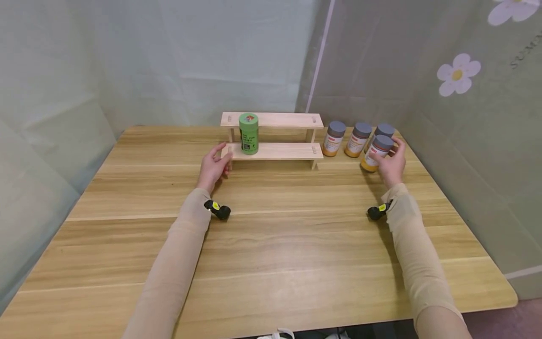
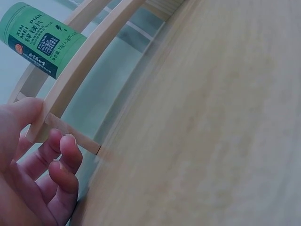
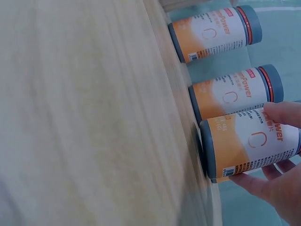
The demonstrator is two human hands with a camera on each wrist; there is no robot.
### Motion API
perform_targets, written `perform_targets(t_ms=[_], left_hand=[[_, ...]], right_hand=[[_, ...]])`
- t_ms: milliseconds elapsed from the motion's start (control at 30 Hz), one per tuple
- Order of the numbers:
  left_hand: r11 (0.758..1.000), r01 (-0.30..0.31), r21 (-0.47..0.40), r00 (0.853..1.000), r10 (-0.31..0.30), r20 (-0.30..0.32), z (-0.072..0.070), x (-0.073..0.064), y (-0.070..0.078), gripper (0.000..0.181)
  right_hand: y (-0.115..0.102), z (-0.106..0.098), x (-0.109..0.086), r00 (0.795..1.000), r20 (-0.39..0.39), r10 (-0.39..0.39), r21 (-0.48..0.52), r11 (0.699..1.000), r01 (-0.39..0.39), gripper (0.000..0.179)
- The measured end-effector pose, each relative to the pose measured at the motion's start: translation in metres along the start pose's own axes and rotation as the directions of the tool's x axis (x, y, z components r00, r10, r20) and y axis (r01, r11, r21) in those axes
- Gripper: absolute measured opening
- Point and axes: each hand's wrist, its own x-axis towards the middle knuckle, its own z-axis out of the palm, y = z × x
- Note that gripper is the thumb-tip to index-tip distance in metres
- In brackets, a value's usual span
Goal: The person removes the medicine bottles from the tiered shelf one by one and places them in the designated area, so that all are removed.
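My left hand (image 1: 213,168) holds the left end of a two-tier wooden shelf (image 1: 281,150). In the left wrist view the thumb lies over the lower board's end, and the other fingers curl below it. A green canister (image 1: 249,134) with a printed label stands upright on the lower board, towards its left end. At the right, my right hand (image 1: 391,165) grips a bottle (image 1: 377,154) with a dark grey lid and an orange-and-white label. Thumb and fingers lie on either side of this bottle, which leans slightly; its base is at or just above the table.
Between the shelf and the right hand stand two matching bottles, the nearer-shelf bottle (image 1: 333,139) and the middle bottle (image 1: 357,140). Another bottle (image 1: 384,129) is partly hidden behind the held one. Fabric curtains (image 1: 203,56) hang behind the wooden table (image 1: 271,245).
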Motion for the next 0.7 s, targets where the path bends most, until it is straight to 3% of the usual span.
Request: perform_targets(t_ms=[300,700], left_hand=[[1.000,0.008,-0.025,1.000,-0.008,0.001,0.0013,-0.0041,0.0020,0.057],[1.000,0.015,-0.007,1.000,-0.015,-0.002,0.0004,-0.0014,0.0006,0.058]], right_hand=[[-0.0013,-0.0016,0.0017,0.995,0.071,-0.068,-0.065,0.995,0.073,0.079],[-0.0031,-0.0046,0.0017,0.988,0.135,-0.072,-0.111,0.990,0.088,0.079]])
